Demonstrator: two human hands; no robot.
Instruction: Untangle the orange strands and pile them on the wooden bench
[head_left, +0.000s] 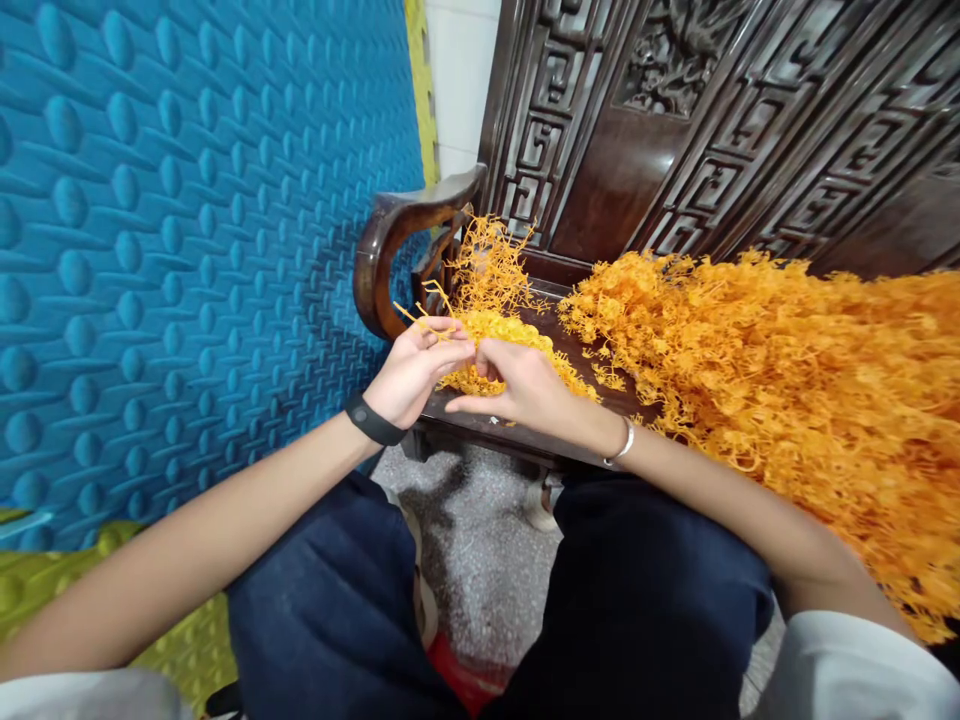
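Observation:
Thin yellow branched strands poke out from the fingers of my left hand, which is closed in a pinch around them. My right hand meets its fingertips: the upper fingers are curled, and one digit stretches out below them. What those curled fingers hold, if anything, is hidden. Right behind both hands, a heap of yellow curled pieces lies on the dark wooden seat. Farther back, a loose tangle of orange branched pieces rests against the armrest.
A large pile of orange curly pieces covers the seat to the right. The curved wooden armrest stands at the left, the carved backrest behind. Blue textured matting fills the left side. Speckled floor shows between my knees.

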